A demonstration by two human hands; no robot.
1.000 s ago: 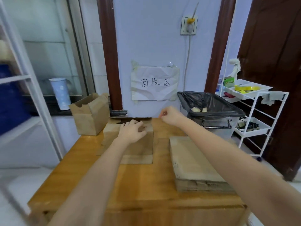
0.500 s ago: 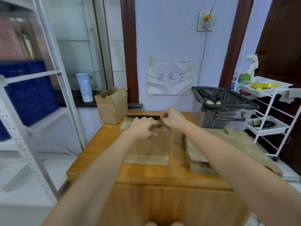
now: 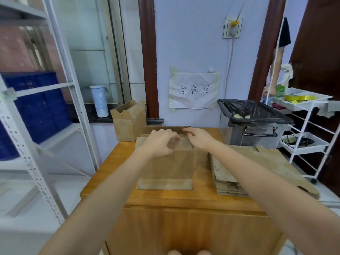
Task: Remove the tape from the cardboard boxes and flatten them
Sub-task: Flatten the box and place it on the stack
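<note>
A brown cardboard box (image 3: 169,162) stands in the middle of the wooden table (image 3: 184,197), its flaps spread at the base and at the back. My left hand (image 3: 159,142) rests curled on the box's top near edge. My right hand (image 3: 198,138) pinches at the top right rim of the box; whether tape is between the fingers is too small to tell. A stack of flattened boxes (image 3: 237,172) lies to the right on the table. Another open box (image 3: 128,120) stands upright at the table's far left corner.
A bin with a black liner (image 3: 255,122) sits at the far right of the table. A white cart (image 3: 309,129) with yellow tape rolls stands right of it. White metal shelving (image 3: 46,107) with blue crates is on the left. A person's arm shows by the doorway.
My right hand came back from near the bin to the box's top edge beside my left hand. The camera pulled back and up.
</note>
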